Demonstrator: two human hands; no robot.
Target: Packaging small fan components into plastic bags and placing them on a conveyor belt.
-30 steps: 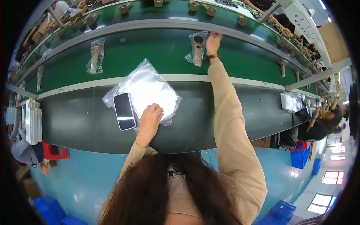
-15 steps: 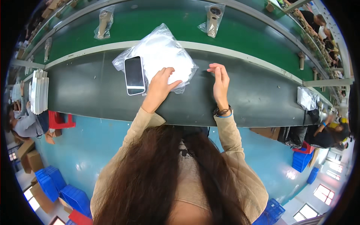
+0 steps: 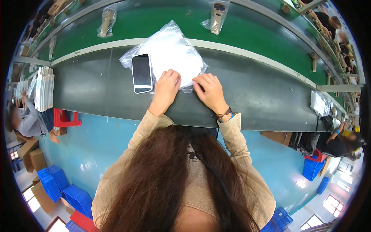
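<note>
A stack of clear plastic bags (image 3: 176,54) with a white look lies on the dark work surface (image 3: 255,96) in front of me. My left hand (image 3: 167,91) rests at its near edge, fingers curled and drawn together against the plastic. At the near right corner of the stack, my right hand (image 3: 210,92) has thumb and fingertips closed on the bag's edge. A dark bracelet and a blue band circle that wrist. A phone (image 3: 142,73) with a dark screen and white rim lies face up on the left part of the bags, beside my left hand.
Behind a pale rail, a green conveyor belt (image 3: 154,23) carries bagged beige devices, one with a round dark face (image 3: 218,17). Flat white pieces (image 3: 44,89) stand stacked at the left end. A clear bag (image 3: 320,103) lies at the right end. Other people sit at both sides.
My right hand has moved left from above the bare surface to the edge of the bags. My left thumb has drawn in toward its fingers. The whole view has shifted slightly.
</note>
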